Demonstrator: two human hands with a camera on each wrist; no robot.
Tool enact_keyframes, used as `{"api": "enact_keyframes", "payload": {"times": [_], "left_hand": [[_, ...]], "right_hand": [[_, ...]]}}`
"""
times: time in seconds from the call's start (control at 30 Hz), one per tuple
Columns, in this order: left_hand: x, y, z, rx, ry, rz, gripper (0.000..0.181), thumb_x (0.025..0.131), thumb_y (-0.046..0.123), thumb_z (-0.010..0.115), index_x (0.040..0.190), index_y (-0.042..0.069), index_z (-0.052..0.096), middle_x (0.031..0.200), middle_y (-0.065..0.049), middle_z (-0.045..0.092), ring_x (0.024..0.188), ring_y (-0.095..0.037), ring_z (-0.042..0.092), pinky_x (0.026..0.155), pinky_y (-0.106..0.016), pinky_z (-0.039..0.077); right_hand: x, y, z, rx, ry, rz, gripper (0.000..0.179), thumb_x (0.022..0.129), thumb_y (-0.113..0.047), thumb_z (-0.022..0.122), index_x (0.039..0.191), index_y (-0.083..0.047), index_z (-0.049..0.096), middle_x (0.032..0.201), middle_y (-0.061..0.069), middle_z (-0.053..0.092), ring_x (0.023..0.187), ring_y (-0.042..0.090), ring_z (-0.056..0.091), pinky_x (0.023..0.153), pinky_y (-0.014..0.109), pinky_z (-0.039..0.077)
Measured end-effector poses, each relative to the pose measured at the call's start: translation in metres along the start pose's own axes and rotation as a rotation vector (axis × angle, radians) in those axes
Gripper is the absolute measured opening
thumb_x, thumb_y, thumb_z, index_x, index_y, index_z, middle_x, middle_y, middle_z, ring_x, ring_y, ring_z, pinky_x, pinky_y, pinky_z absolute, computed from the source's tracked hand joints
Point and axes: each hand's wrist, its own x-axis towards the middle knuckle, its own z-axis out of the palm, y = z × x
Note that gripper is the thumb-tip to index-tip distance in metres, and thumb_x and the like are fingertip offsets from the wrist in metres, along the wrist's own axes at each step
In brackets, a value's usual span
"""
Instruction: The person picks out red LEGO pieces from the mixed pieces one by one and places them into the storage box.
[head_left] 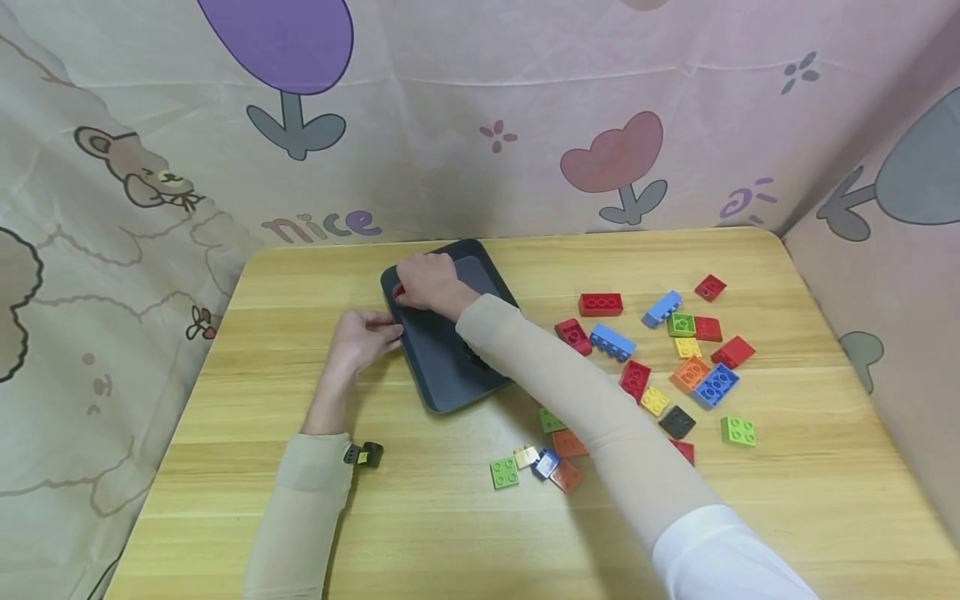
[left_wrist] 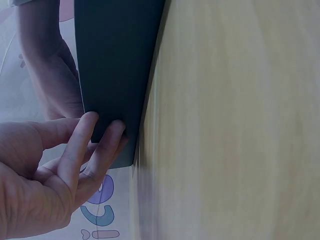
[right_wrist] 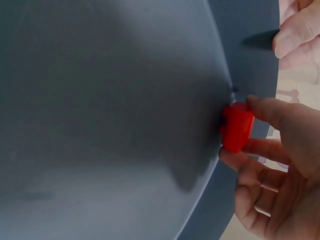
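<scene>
A dark grey-blue tray (head_left: 442,392) lies at an angle on the table. My right hand (head_left: 429,282) reaches over it to its far left corner. There the thumb and fingers pinch a small red toy brick (right_wrist: 237,127), close against the tray's inner wall. The brick is mostly hidden under the hand in the head view. My left hand (head_left: 362,337) is at the tray's left side. In the left wrist view its fingertips (left_wrist: 116,127) lie on the outer wall, and the thumb goes over the rim.
Many loose toy bricks lie right of the tray, including a blue brick (head_left: 612,342), a red brick (head_left: 601,304) and a black brick (head_left: 677,422). A light green brick (head_left: 505,472) is among several nearer the front. A printed curtain (head_left: 450,167) hangs behind the table (head_left: 420,517).
</scene>
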Motion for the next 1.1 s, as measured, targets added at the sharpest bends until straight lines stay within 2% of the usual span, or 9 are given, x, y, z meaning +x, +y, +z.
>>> {"api": "enact_keyframes", "payload": {"times": [0.2,0.33,0.47,0.67,0.83,1.0,1.1], "left_hand": [[-0.001,0.001,0.0,0.009,0.001,0.001,0.042,0.103,0.006,0.066,0.139,-0.014,0.059,0.134,-0.035,0.065,0.086,-0.004,0.073,0.08,-0.013,0.065],[-0.002,0.001,0.0,0.012,0.002,0.0,0.042,0.103,0.007,0.067,0.139,-0.013,0.06,0.134,-0.035,0.066,0.087,-0.004,0.073,0.08,-0.014,0.065],[-0.001,0.001,0.0,0.013,0.004,0.003,0.042,0.103,0.007,0.067,0.138,-0.014,0.06,0.133,-0.035,0.066,0.085,-0.004,0.073,0.08,-0.014,0.065],[-0.001,0.0,0.0,0.007,0.009,0.013,0.041,0.103,0.006,0.067,0.137,-0.015,0.06,0.132,-0.036,0.066,0.08,-0.001,0.071,0.076,-0.011,0.064],[0.0,0.0,0.0,-0.002,0.011,0.015,0.041,0.103,0.005,0.066,0.137,-0.016,0.06,0.133,-0.037,0.065,0.08,0.0,0.07,0.076,-0.011,0.064],[0.0,-0.001,0.0,0.001,0.008,0.014,0.041,0.103,0.005,0.066,0.138,-0.015,0.06,0.133,-0.037,0.066,0.081,-0.001,0.071,0.077,-0.013,0.065],[-0.001,0.0,0.0,0.007,0.008,0.011,0.041,0.103,0.006,0.066,0.138,-0.015,0.06,0.133,-0.036,0.066,0.082,-0.002,0.071,0.078,-0.013,0.065]], "right_hand": [[0.0,0.005,-0.001,0.018,0.016,0.001,0.039,0.1,-0.06,0.063,0.091,-0.022,0.063,0.089,-0.003,0.058,0.083,0.016,0.06,0.068,0.033,0.05],[0.0,0.01,-0.002,0.021,0.021,0.003,0.043,0.098,-0.064,0.063,0.088,-0.022,0.063,0.082,-0.004,0.056,0.079,0.015,0.061,0.063,0.029,0.046],[-0.001,0.014,-0.006,0.006,0.029,0.005,0.047,0.096,-0.068,0.062,0.091,-0.022,0.066,0.082,-0.004,0.058,0.079,0.016,0.061,0.061,0.029,0.044],[-0.005,0.02,-0.014,-0.009,0.048,0.007,0.052,0.093,-0.072,0.063,0.093,-0.021,0.069,0.085,-0.003,0.062,0.081,0.017,0.063,0.062,0.029,0.048],[-0.01,0.023,-0.019,0.006,0.051,0.004,0.051,0.093,-0.071,0.064,0.096,-0.02,0.07,0.087,-0.002,0.064,0.082,0.017,0.063,0.064,0.03,0.051],[-0.016,0.029,-0.024,0.01,0.047,-0.015,0.051,0.094,-0.069,0.064,0.108,-0.02,0.071,0.089,-0.002,0.065,0.083,0.016,0.063,0.064,0.028,0.05],[-0.021,0.034,-0.028,0.003,0.055,-0.022,0.05,0.095,-0.069,0.062,0.107,-0.021,0.07,0.089,-0.002,0.064,0.083,0.017,0.062,0.065,0.029,0.051]]}}
